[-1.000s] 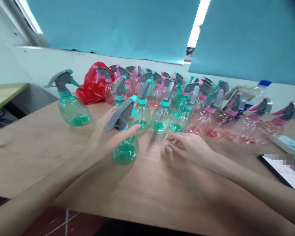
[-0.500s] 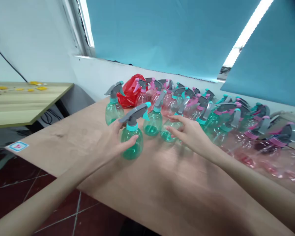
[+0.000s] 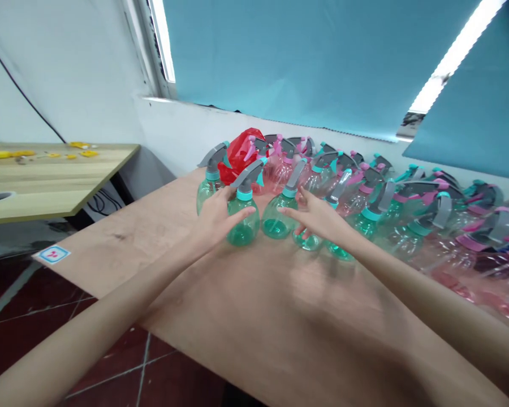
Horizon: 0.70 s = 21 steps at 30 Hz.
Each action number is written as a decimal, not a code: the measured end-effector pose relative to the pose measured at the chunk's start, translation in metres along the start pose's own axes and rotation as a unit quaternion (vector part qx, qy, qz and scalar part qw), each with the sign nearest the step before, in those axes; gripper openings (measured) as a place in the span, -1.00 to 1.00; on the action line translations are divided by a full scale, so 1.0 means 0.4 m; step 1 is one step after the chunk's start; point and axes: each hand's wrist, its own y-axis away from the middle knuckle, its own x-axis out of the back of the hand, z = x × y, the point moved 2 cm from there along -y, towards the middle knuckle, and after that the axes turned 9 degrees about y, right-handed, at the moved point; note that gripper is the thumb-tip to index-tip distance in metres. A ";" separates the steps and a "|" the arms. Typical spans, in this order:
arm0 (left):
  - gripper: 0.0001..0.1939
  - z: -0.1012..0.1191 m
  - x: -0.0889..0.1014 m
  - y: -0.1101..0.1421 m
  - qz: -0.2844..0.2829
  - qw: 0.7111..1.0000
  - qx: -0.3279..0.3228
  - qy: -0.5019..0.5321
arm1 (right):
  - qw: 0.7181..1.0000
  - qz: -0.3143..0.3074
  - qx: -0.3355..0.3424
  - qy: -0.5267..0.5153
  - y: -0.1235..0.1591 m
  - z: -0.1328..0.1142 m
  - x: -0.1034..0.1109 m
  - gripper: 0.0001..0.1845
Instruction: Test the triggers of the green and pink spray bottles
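Observation:
My left hand (image 3: 216,219) is wrapped round a green spray bottle (image 3: 242,230), thumb across its front and fingers partly hidden behind. The bottle has a grey head, a turquoise collar and green liquid low inside. Just right of it stands a second green spray bottle (image 3: 275,219), upright. My right hand (image 3: 318,217) reaches to that one's right side with thumb and forefinger apart; whether they touch it I cannot tell. Behind my left hand is another green spray bottle (image 3: 207,189).
Several more spray bottles with pink or turquoise parts (image 3: 365,195) crowd the wooden table (image 3: 254,305) along the wall to the right. A red plastic bag (image 3: 241,150) lies at the back. At left, a separate table (image 3: 59,186) carries yellow pieces. A sticker (image 3: 54,254) marks the near-left corner.
My left hand has moved the green spray bottle back, into line beside the others. My right hand has shifted toward the second green bottle. The view has turned slightly left.

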 end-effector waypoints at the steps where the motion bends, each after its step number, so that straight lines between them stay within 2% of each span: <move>1: -0.51 0.004 -0.004 -0.007 -0.003 1.000 0.000 -0.006 | 1.000 0.010 0.009 -0.012 -0.007 0.000 -0.003 -0.24; 5: -0.51 0.018 -0.010 -0.031 -0.004 0.999 0.000 -0.046 | 0.999 0.032 -0.024 -0.007 -0.029 0.000 -0.004 -0.21; 10: -0.52 0.003 -0.013 -0.054 -0.004 0.998 -0.011 -0.069 | 0.998 0.040 -0.044 -0.002 -0.047 -0.020 0.005 -0.34; 17: -0.51 -0.001 -0.022 -0.074 -0.007 0.998 -0.014 -0.054 | 0.997 -0.001 -0.062 0.051 -0.049 -0.034 0.003 -0.54; 21: -0.44 -0.002 -0.021 -0.079 -0.006 0.998 -0.006 -0.064 | 0.997 -0.008 -0.056 0.049 -0.047 -0.037 0.007 -0.56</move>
